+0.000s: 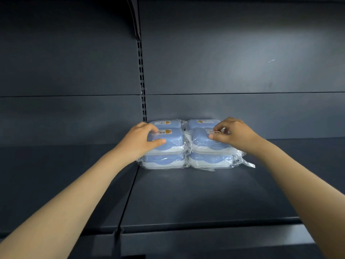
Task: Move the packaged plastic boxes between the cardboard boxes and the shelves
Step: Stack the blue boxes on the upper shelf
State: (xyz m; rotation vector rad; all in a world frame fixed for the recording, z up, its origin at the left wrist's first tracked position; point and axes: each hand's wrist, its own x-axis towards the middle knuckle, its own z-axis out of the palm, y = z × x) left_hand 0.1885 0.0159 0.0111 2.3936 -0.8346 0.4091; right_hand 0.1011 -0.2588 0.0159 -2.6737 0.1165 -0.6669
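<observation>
The packaged plastic boxes (164, 162), blue lids on white bases in clear wrap, are sitting in a tight block on the dark shelf (186, 195). They are standing two layers high, two side by side in front and more behind, pushed up to the back panel (224, 71).

Your left hand (140, 139) is gripping the top left box (174, 140), with the fingers curling over its lid and the thumb pressing its near face. Your right hand (233, 133) is working at the top right box (201, 143), with bent fingertips pinching the wrap near its label (210, 130). Whether you are holding the box itself or only the film is hard to tell. Your hands are apart, one on each stack.

The wrap is looking loose and slippery, and a tail of film (249, 163) is sticking out at the lower right. If you are lifting by film alone, it is likely to be stretching or tearing, and the box could be dropping back onto the stack. Because all the boxes are touching, pulling either top box forward may be dragging the one beneath or behind it out of line. Lifting two at once, one per hand, is risking a slip on the weaker grip. No cardboard box is showing, so you are probably going to be turning away while carrying, which makes a loose hold riskier.
</observation>
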